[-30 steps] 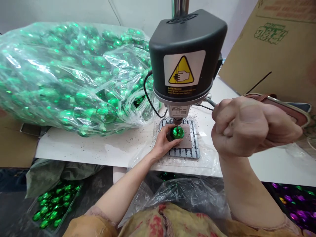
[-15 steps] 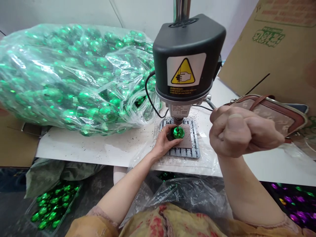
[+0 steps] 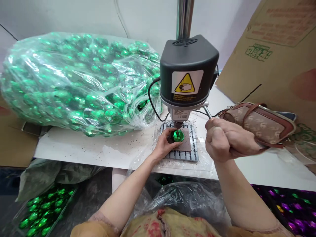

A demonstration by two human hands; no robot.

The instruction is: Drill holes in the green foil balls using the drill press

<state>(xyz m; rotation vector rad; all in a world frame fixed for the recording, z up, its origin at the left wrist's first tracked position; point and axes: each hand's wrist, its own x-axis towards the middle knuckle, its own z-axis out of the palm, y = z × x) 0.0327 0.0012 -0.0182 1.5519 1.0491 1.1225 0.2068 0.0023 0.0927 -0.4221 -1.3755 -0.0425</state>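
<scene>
A small bench drill point(image 3: 189, 70) with a dark head and a yellow warning sticker stands on the white table point(image 3: 98, 149). Its bit comes down onto a shiny green faceted piece point(image 3: 177, 135) lying on the slotted metal base plate point(image 3: 184, 153). My left hand point(image 3: 164, 143) pinches that green piece from the left and holds it under the bit. My right hand point(image 3: 227, 140) is a closed fist around the drill's feed lever point(image 3: 207, 112), whose metal rod runs up to the drill head.
A large clear bag of green pieces point(image 3: 74, 82) fills the table's left. A brown patterned purse point(image 3: 259, 123) lies right of the drill before a cardboard box point(image 3: 274, 56). Below are a tray of green pieces point(image 3: 39, 210), plastic sheeting point(image 3: 187, 196) and purple pieces point(image 3: 291, 200).
My right fist on the lever has swung down and toward me. The camera has tilted up and back a little. My left hand stays on the green piece.
</scene>
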